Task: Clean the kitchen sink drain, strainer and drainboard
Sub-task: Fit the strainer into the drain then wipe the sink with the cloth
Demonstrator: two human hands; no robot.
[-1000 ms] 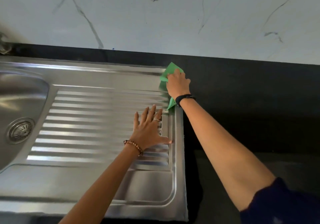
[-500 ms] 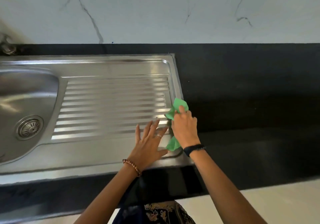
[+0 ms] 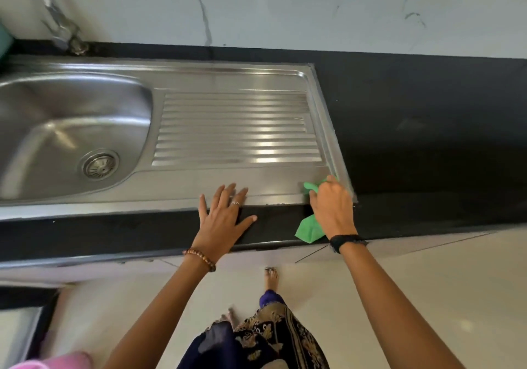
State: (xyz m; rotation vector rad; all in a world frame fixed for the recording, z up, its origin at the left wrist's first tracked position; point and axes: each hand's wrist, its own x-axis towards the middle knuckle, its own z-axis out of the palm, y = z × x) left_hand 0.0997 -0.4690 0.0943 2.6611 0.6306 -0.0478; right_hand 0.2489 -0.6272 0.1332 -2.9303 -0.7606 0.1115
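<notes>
A steel sink unit fills the upper left: the basin (image 3: pixel 57 129) with its round strainer (image 3: pixel 99 164) in the drain, and the ribbed drainboard (image 3: pixel 236 129) to its right. My right hand (image 3: pixel 332 210) grips a green cloth (image 3: pixel 309 230) at the drainboard's near right corner, the cloth showing above and below the hand. My left hand (image 3: pixel 224 217) lies flat with fingers spread on the drainboard's front rim and the black counter edge, left of the cloth.
Black countertop (image 3: pixel 427 140) runs right of the sink, under a white marble wall (image 3: pixel 285 6). A tap base (image 3: pixel 68 38) stands at the back left. Below the counter edge are pale floor tiles, my feet and patterned clothing; something pink (image 3: pixel 57 363) lies bottom left.
My right hand has drawn the cloth down the drainboard's right edge from the far corner to the near corner. My left hand slid back to the front rim. The view pulled back.
</notes>
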